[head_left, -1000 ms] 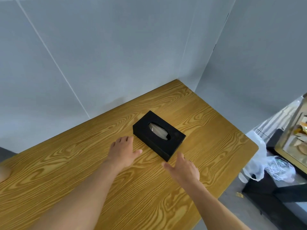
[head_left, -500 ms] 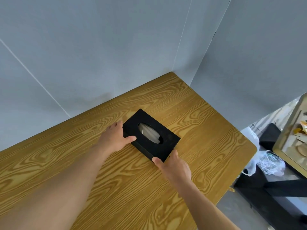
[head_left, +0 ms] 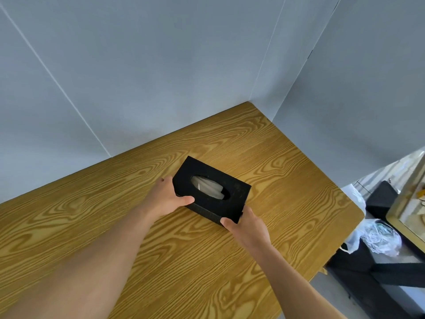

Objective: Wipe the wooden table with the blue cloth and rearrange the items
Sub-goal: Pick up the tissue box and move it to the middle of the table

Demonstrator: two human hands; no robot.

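A black tissue box [head_left: 232, 192] with an oval opening and pale tissue inside sits near the middle of the wooden table [head_left: 287, 176]. My left hand [head_left: 166, 196] grips its left end, thumb on the top face. My right hand [head_left: 247, 224] grips the near right corner, thumb on the front edge. Whether the box rests on the table or is slightly raised cannot be told. No blue cloth is in view.
Grey walls [head_left: 161, 77] meet in a corner right behind the table's far end. Past the table's right edge stand a black piece of furniture [head_left: 379, 268] with white plastic bags [head_left: 377, 238] on it and a gold-framed object [head_left: 407, 203].
Both hands went from lying flat on the table beside the tissue box to gripping its two ends. The view has tilted so the box sits lower and more central.
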